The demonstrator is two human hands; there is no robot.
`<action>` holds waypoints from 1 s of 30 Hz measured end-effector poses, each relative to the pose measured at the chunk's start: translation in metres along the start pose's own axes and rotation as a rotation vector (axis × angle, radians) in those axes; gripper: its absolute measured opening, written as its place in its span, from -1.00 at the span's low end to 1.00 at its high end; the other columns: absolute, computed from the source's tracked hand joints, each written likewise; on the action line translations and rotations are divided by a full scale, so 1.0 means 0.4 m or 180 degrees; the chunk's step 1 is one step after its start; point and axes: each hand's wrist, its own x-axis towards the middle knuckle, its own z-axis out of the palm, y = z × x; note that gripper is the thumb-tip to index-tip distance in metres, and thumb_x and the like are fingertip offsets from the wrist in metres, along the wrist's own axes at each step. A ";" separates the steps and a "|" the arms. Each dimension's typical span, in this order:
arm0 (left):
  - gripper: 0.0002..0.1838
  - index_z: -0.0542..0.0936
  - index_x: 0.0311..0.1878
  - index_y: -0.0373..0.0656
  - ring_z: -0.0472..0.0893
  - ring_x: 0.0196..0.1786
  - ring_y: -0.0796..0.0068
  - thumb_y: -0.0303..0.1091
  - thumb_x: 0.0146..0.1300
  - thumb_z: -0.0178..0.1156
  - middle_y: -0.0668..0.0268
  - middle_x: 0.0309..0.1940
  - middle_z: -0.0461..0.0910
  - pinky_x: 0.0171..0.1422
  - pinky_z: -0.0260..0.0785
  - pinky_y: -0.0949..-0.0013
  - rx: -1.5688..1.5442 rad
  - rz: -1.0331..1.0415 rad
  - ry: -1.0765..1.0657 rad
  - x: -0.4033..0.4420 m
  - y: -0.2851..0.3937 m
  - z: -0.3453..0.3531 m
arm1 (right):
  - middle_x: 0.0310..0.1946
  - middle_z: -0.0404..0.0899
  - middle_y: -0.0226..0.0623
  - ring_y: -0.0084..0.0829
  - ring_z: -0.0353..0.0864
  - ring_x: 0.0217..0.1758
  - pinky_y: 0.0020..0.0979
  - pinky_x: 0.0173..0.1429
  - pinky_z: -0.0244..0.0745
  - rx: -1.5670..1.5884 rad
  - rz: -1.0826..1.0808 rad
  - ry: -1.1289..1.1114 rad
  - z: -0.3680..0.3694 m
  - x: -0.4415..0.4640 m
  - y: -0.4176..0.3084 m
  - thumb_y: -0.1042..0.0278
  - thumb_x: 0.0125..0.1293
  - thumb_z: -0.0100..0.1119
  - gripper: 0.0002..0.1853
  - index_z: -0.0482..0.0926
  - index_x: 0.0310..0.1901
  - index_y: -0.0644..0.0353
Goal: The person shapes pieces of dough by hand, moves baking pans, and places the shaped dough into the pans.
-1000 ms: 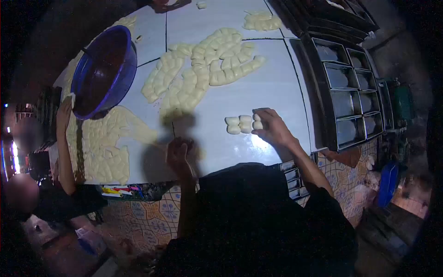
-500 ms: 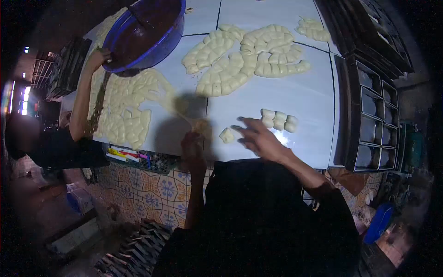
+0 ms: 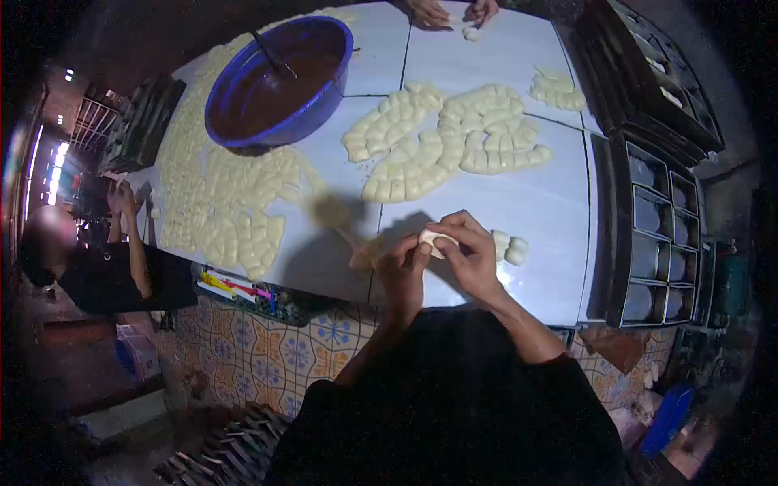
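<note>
Near the table's (image 3: 519,198) near edge, the left hand (image 3: 403,271) and right hand (image 3: 470,255) pinch a small dough piece (image 3: 436,241) between their fingers. Shaped pieces (image 3: 509,248) rest just right of them; farther left, a blue basin (image 3: 332,101) holds brown filling (image 3: 271,93). Metal pans (image 3: 658,235) stand at the right edge.

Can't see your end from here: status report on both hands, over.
Left hand and right hand, bare, grip closed on small pale dough lump. Smooth pale dough pieces beside right hand. Blue plastic basin apart from both hands.
</note>
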 end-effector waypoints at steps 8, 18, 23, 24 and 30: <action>-0.62 0.50 0.01 -0.36 0.53 -0.04 0.47 -0.43 0.11 0.25 0.24 -0.09 0.57 0.11 0.35 0.42 -0.4567 -0.0652 -0.0635 0.026 -0.046 0.010 | 0.25 0.31 -0.17 -0.17 0.11 0.37 -0.12 0.42 -0.02 -0.0209 -0.0767 -0.0729 0.038 0.099 0.030 -0.13 0.27 0.10 -0.54 0.62 -0.04 0.08; -0.20 0.43 0.07 -0.43 0.51 -0.12 0.33 0.30 0.31 -0.11 0.14 -0.22 0.56 0.02 0.33 0.30 -0.2059 -0.0259 0.0172 0.605 0.079 -0.213 | 0.44 -0.08 -0.14 -0.21 0.14 0.35 -0.13 0.30 0.24 0.1369 0.0264 -0.1215 0.015 0.186 0.079 -0.42 0.04 0.22 0.25 -0.43 0.49 -0.03; -0.31 0.65 -0.23 -0.29 0.57 -0.35 0.38 0.21 0.41 -0.19 0.15 -0.38 0.62 -0.18 0.36 0.17 0.1142 -0.0702 0.0245 1.019 -0.116 -0.408 | 0.42 0.00 -0.17 -0.35 0.23 0.19 -0.35 0.06 0.37 0.1488 0.0168 -0.0829 0.006 0.203 0.167 -0.14 0.24 0.18 0.04 -0.34 0.50 -0.01; -0.29 0.64 -0.29 -0.30 0.47 -0.46 0.47 0.22 0.41 -0.21 0.21 -0.45 0.58 -0.26 0.34 0.23 0.1371 -0.1188 -0.0035 1.010 -0.081 -0.387 | 0.42 0.01 -0.19 -0.36 0.24 0.18 -0.37 0.05 0.37 0.1511 0.0199 -0.0828 0.008 0.202 0.195 -0.10 0.27 0.16 0.00 -0.30 0.50 0.00; -0.23 0.65 -0.30 -0.35 0.50 -0.57 0.47 0.26 0.40 -0.23 0.32 -0.61 0.56 -0.36 0.38 0.38 0.0423 -0.0725 0.0130 0.994 -0.035 -0.312 | 0.36 0.15 -0.21 -0.40 0.34 0.14 -0.40 0.03 0.40 0.1714 0.0378 -0.0496 0.000 0.214 0.214 0.09 0.34 0.12 -0.15 -0.18 0.49 0.04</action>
